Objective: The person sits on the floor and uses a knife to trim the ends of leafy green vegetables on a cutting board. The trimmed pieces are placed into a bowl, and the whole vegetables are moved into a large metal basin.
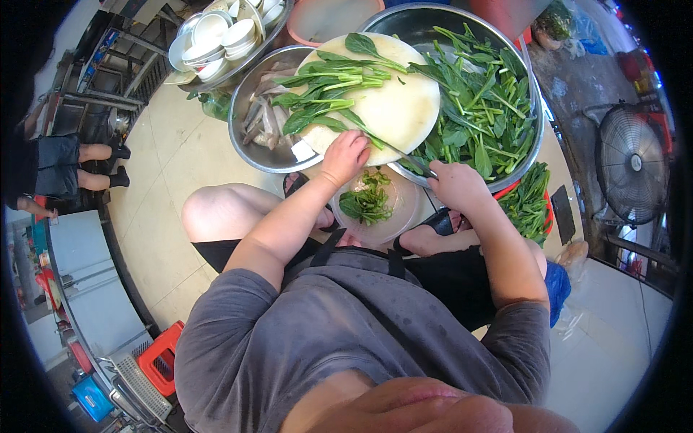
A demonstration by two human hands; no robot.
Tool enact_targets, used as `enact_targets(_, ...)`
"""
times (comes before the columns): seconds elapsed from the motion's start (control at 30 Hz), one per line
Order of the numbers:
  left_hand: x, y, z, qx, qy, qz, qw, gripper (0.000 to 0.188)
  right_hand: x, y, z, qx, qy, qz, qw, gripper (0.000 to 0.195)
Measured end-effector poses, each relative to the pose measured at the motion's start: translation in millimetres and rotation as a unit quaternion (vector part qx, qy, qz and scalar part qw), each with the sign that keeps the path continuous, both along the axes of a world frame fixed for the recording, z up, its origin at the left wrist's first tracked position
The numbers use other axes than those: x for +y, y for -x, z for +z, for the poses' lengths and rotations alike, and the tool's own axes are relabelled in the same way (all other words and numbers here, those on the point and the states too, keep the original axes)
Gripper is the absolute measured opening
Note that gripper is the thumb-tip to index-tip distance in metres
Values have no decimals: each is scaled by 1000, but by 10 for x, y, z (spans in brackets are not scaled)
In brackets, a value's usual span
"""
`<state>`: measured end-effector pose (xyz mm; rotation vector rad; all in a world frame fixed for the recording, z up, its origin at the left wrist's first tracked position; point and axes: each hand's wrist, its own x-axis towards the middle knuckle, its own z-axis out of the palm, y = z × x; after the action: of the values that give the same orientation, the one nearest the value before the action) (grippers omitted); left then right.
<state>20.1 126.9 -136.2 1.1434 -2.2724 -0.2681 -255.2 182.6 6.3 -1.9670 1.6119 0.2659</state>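
My right hand (459,187) grips the handle of a knife (409,158), its blade lying over the front right edge of a round, pale cutting board (403,116). At the board's front edge, the curled fingers of my left hand (346,156) hold a stalk of leafy greens (361,125) beside the blade. More cut greens (335,78) lie across the board's back and left side. The board rests over the rims of two metal basins. Below my hands, a translucent plastic bowl (403,219) on the floor holds leaf and stem trimmings (371,200).
The right metal basin (533,146) is heaped with greens; the left basin (238,143) contains what looks like fish (265,122). White bowls (216,40) are stacked behind. A red basket (549,216) of greens and a floor fan (633,162) stand right. Another person (57,165) stands far left.
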Motion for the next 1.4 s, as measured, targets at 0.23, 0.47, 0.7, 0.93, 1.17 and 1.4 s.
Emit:
enact_targets(0.23,1,97,-79,22,18,37,999,18,22,-31,13,25,-7,14,1000,24)
enact_targets(0.47,3,101,-96,32,9,43,999,16,20,-70,-195,24,-20,41,999,18)
enact_targets(0.7,-149,-44,-22,11,-24,74,997,27,-28,-144,-494,31,-25,49,998,17)
enact_targets(0.93,-535,-215,322,-200,-117,-26,973,23,268,1,-88,37,-23,59,997,18)
enact_targets(1.17,-785,-455,280,-29,-124,-46,991,19,444,272,179,42,-29,62,997,17)
enact_targets(1.4,-638,-219,727,3,-228,-8,974,17,341,312,263,24,-29,-17,999,19)
